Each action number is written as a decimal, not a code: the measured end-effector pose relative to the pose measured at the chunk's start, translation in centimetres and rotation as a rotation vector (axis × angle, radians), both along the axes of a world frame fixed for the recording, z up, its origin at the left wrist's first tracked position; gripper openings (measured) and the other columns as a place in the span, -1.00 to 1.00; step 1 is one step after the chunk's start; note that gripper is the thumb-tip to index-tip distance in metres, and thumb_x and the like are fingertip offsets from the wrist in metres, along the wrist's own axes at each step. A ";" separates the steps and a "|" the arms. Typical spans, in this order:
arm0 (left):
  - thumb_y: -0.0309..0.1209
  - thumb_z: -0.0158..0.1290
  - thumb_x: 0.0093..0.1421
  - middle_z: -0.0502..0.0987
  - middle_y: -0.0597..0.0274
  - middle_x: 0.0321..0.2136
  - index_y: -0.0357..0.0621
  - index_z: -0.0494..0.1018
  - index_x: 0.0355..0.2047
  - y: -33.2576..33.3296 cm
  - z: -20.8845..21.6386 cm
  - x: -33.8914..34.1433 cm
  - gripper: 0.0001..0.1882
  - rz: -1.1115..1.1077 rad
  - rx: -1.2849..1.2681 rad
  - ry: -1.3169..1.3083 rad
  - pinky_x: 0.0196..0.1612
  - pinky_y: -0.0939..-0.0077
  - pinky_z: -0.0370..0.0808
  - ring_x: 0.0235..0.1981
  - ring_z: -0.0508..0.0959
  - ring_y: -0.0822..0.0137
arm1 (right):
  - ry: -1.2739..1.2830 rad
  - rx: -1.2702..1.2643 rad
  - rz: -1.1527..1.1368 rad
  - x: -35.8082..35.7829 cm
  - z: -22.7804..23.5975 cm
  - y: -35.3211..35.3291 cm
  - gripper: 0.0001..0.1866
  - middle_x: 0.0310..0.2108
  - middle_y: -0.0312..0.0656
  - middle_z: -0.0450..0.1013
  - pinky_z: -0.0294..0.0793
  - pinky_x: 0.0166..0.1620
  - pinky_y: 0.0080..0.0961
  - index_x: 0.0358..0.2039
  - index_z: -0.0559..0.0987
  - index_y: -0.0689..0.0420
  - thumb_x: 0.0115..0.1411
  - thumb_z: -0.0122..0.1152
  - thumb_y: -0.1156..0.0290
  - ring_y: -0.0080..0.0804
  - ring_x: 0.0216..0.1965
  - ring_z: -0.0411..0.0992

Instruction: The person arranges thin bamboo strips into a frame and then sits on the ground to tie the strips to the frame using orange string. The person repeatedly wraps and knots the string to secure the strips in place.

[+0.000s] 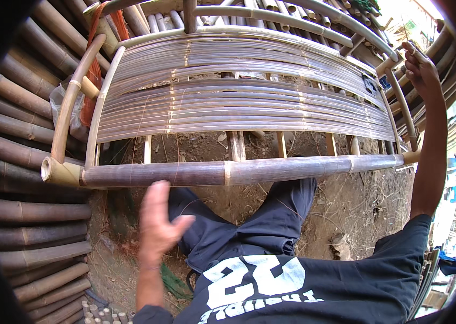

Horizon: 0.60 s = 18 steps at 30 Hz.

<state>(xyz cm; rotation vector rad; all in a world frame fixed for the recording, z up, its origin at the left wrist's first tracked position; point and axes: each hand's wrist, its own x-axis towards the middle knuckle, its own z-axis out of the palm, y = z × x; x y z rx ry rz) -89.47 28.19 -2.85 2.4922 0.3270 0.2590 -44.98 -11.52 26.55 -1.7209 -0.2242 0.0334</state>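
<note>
Bamboo bench (244,114) stands before the person, bare gap behind its front rail (293,169). Hands are apart: left hand (162,218) blurred, spread, near that rail; right hand (423,71) by the far-right corner, grip undeterminable. Apparent step: positioning hands; holding would call for closing fingers.

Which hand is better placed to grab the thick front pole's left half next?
Likely the left hand: open, its fingertips show at the lower edge of the front pole. The right hand is raised by the bamboo bench's far right corner.
</note>
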 end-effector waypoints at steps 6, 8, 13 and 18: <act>-0.25 0.32 -0.06 0.26 -0.07 0.11 -0.25 0.21 0.22 -8.3 -6.8 4.4 -0.14 0.066 0.066 -0.071 0.21 0.11 0.26 0.12 0.28 -0.06 | -0.236 -0.809 0.256 -7.1 -3.8 -3.8 -0.70 -0.71 -0.48 0.16 0.16 -0.63 -0.72 -0.33 0.49 0.09 0.35 0.01 0.12 -0.72 -0.71 0.19; -0.29 0.32 -0.06 0.28 -0.06 0.07 -0.25 0.26 0.17 -8.4 -8.0 3.6 -0.21 0.082 0.045 -0.075 0.18 0.11 0.28 0.09 0.30 -0.04 | 0.201 -1.210 0.545 -11.4 -7.7 -3.8 -0.71 -0.41 -0.29 0.54 0.42 -0.40 -0.58 -0.22 0.65 0.06 0.27 0.14 0.14 -0.58 -0.52 0.42; -0.13 0.28 -0.05 0.32 -0.08 0.05 -0.29 0.32 0.11 -7.7 -10.7 2.1 -0.23 0.047 0.186 0.089 0.15 0.06 0.25 0.06 0.32 -0.06 | 0.273 -2.036 1.162 -10.9 -12.1 3.0 -0.68 -0.17 -0.18 0.58 0.58 -0.10 -0.46 0.00 0.60 -0.06 0.32 0.04 0.18 -0.43 -0.19 0.55; -0.28 0.21 0.00 0.34 -0.08 0.06 -0.36 0.31 0.11 -7.0 -13.6 3.1 -0.31 0.153 0.348 0.060 0.03 0.17 0.36 0.00 0.36 -0.01 | -0.584 -1.222 0.054 2.2 -4.4 3.2 -0.60 -0.11 -0.05 0.52 0.61 -0.22 -0.44 0.08 0.45 0.08 0.24 0.11 0.29 -0.32 -0.23 0.55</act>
